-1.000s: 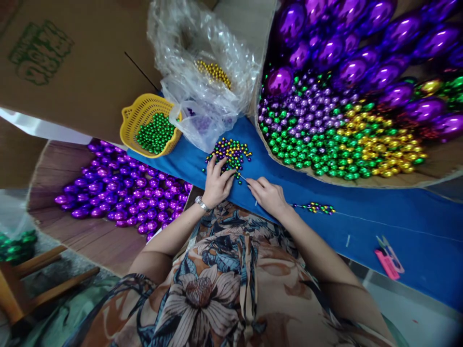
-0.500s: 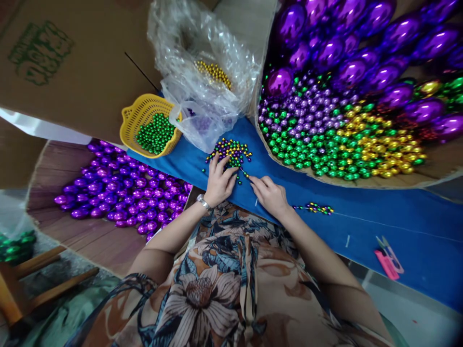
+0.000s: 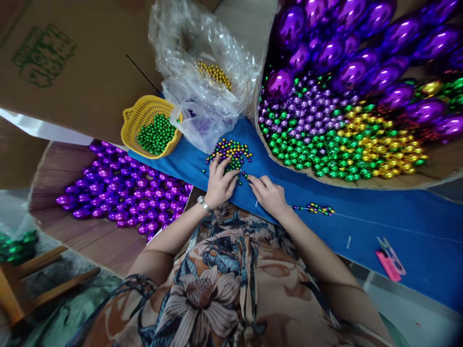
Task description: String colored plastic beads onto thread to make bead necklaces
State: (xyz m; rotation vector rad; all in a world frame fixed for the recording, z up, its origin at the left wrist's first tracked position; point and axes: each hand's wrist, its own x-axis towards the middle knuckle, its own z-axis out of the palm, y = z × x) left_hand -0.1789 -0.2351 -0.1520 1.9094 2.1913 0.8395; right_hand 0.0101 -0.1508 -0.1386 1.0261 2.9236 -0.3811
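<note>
My right hand [image 3: 270,196] is closed in a pinch on a thin needle [image 3: 241,170] carrying a few small beads. The needle points left toward my left hand [image 3: 220,187]. That hand has its fingers spread over a loose pile of small shiny beads [image 3: 231,149] in purple, green and gold, its thumb and forefinger near the needle's tip. Whether they touch a bead is too small to tell. Right of my right wrist, a cluster of strung beads [image 3: 320,209] lies on a white thread [image 3: 379,223] that runs off to the right over the blue cloth [image 3: 415,250].
Left of the pile stands a yellow basket [image 3: 130,126] of green beads, beside a clear plastic bag [image 3: 231,53] with gold beads. Cardboard boxes hold purple beads [image 3: 133,193] at left and mixed beads [image 3: 318,140] at right. Pink-handled snips [image 3: 388,265] lie near the front edge.
My right hand has shifted very slightly, and the beads on the needle sit a little differently. My left hand stays over the pile. The whole view has moved by a few pixels.
</note>
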